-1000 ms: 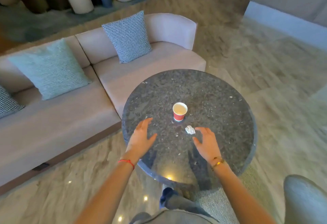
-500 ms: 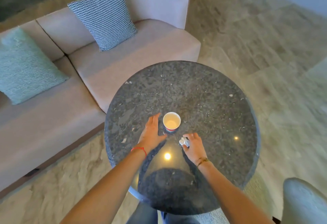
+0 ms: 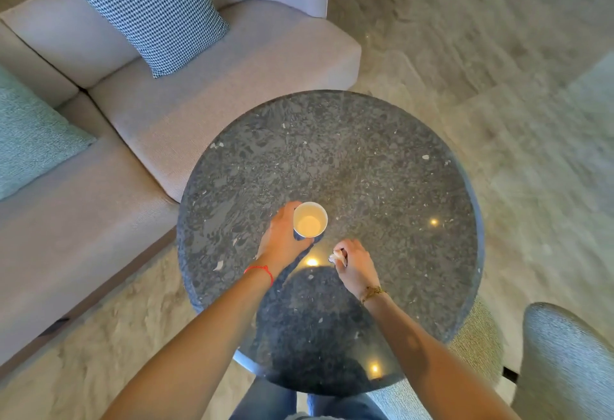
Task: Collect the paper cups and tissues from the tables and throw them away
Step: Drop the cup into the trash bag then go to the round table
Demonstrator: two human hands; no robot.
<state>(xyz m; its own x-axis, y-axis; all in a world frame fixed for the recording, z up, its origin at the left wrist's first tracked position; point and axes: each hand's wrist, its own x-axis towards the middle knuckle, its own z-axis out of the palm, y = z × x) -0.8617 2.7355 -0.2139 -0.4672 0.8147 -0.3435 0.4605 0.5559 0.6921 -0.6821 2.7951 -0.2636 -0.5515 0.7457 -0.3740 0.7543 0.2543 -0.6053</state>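
Note:
A paper cup with a white inside stands upright near the middle of the round dark stone table. My left hand curls round the cup's left side and grips it. A small crumpled white tissue shows between the fingertips of my right hand, which pinches it just above the tabletop, to the right of and nearer than the cup. Most of the tissue is hidden inside the fingers.
A beige sofa runs along the left, its corner touching the table's far-left edge, with a checked cushion and a green cushion. A grey textured chair stands at the bottom right. Marble floor surrounds the table.
Both hands reached forward from the table's near side. My left hand closed round the cup and my right hand picked up the tissue. The camera moved closer over the table.

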